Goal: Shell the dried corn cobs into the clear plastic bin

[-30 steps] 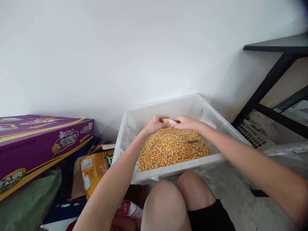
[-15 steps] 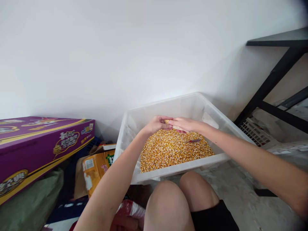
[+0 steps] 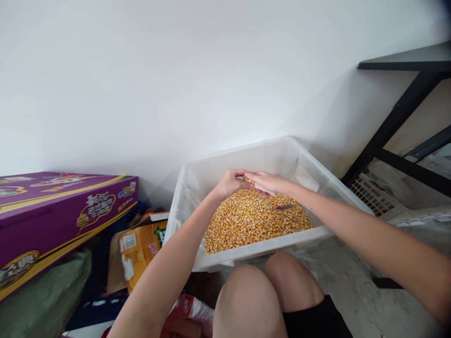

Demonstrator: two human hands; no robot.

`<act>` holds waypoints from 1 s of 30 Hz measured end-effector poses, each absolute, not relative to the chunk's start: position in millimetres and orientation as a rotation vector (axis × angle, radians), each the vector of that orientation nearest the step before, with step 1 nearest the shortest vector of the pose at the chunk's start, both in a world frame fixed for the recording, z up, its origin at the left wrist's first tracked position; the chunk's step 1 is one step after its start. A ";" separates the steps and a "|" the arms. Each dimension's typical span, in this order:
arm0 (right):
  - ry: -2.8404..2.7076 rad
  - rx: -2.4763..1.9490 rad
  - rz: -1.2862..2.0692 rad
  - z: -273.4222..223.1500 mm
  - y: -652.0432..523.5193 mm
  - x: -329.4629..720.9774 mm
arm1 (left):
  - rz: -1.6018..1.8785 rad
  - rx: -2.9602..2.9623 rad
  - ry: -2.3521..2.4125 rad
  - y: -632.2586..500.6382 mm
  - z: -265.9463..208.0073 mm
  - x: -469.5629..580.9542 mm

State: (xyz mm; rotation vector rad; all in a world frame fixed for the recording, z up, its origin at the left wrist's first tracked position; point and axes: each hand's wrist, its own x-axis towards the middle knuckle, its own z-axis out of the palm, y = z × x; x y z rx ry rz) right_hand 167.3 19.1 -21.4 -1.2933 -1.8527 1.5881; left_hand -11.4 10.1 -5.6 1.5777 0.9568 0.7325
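Observation:
Both of my hands meet over a heap of loose yellow corn kernels [image 3: 252, 220] in a translucent white plastic bin [image 3: 243, 255]. A corn cob [image 3: 265, 189] lies between them, its pale bare side showing towards me and some yellow kernels on its far end. My left hand [image 3: 230, 183] is closed around the left end of the cob. From the right, my right hand [image 3: 269, 181] grips it with the fingers laid over the top. A thin tool with a reddish handle [image 3: 283, 207] rests on the kernels just below my right hand.
On the left stands a purple carton [image 3: 66, 202], with a torn orange package [image 3: 136, 253] beside the bin. A black-framed table [image 3: 405, 110] and a white plastic basket [image 3: 377, 195] are at the right. My knees [image 3: 250, 300] are close to the bin's front rim; a white wall is behind.
My right hand has turned a little on the cob, and the cob slants slightly more between my hands. My left hand stays at its left end.

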 end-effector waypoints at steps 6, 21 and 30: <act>-1.760 -1.190 1.767 -18.1 15.1 171.7 | 0.714 1.464 0.923 11.8 -10.0 -14.0; -1.523 -1.015 1.947 -12.7 17.8 176.0 | 0.901 1.717 0.993 11.5 -5.4 -4.1; -1.755 -1.067 1.705 -20.4 16.1 164.2 | 0.916 2.249 1.521 9.4 -8.0 1.6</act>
